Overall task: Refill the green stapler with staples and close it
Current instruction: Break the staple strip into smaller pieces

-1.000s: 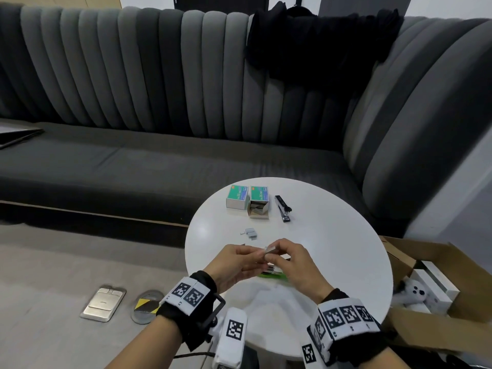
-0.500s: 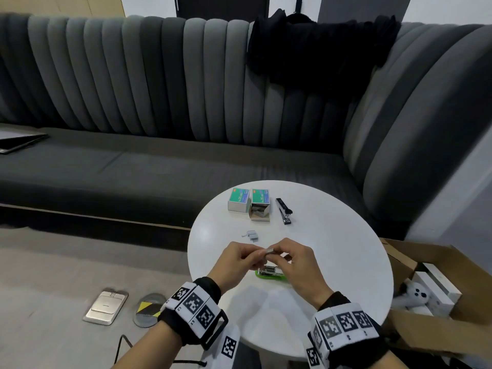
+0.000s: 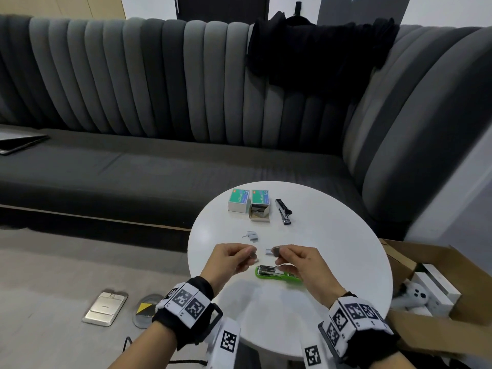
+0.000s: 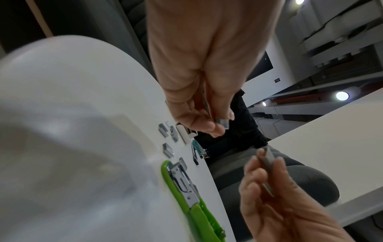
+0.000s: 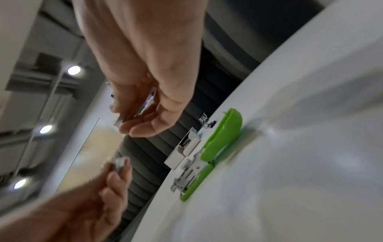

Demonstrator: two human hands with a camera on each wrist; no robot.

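Note:
The green stapler (image 3: 277,274) lies flipped open on the round white table (image 3: 332,249), its metal staple channel (image 4: 182,178) exposed. Just above it my two hands hover a short way apart. My left hand (image 3: 250,255) pinches a short piece of staple strip (image 4: 222,122) between thumb and fingertips. Thumb and fingers of my right hand (image 3: 278,255) hold a longer staple strip (image 4: 267,161). Neither hand touches the stapler. The right wrist view shows the stapler (image 5: 219,145) lying below both hands.
Two green staple boxes (image 3: 238,199) stand at the far side, the right one (image 3: 261,207) open. A black stapler (image 3: 283,211) lies beside them. Loose staple pieces (image 3: 251,234) lie mid-table. An open cardboard box (image 3: 426,294) stands right of the table, with a grey sofa (image 3: 159,169) behind.
My hands were together on one staple strip over the stapler. They have pulled apart, each holding a piece, and the open stapler now shows between them.

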